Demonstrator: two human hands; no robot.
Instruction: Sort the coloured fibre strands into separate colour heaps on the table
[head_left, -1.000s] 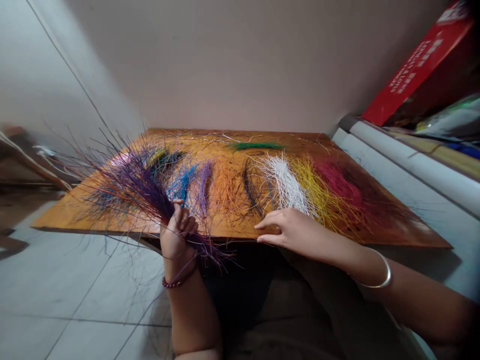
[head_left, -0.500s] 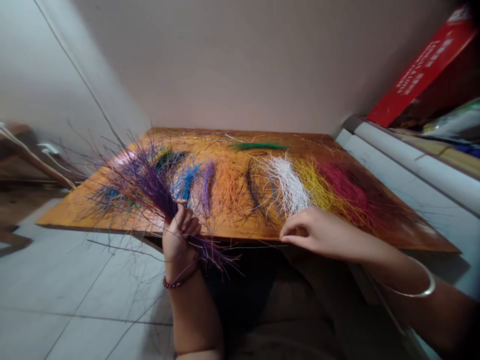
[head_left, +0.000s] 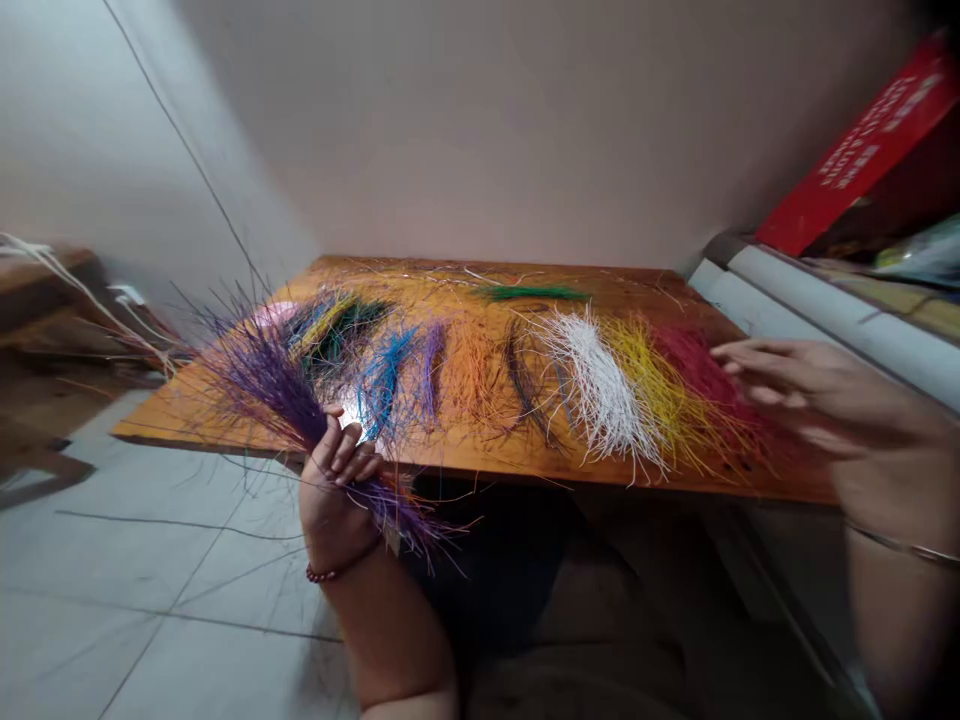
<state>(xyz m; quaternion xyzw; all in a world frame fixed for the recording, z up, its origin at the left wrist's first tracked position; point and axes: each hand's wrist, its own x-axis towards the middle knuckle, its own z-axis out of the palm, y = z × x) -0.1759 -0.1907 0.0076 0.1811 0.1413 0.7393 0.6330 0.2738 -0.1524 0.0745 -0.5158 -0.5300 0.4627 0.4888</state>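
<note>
My left hand [head_left: 337, 470] is closed around a thick bundle of thin purple strands [head_left: 281, 385]. The bundle's long ends fan out to the upper left, and its short ends poke out below my fist, with some orange among them. At the right, my right hand [head_left: 802, 390] is blurred over the magenta strands [head_left: 694, 365], its fingers stretched leftward and its thumb apart. I see nothing in it. Beside that pile lie yellow strands [head_left: 649, 375] and white strands [head_left: 596, 385].
Orange strands [head_left: 476, 375], blue strands [head_left: 386, 375], and green strands [head_left: 536, 293] lie on the wooden table [head_left: 450, 462]. A pale wall [head_left: 487, 130] rises behind it. Long rolls [head_left: 817, 300] and a red box [head_left: 855, 150] stand at the right. White cables [head_left: 82, 295] hang at the left.
My right hand has moved from the table's front edge, by the white strands, rightward to the magenta pile, its fingers opening from a pinch. My left hand still grips the purple bundle.
</note>
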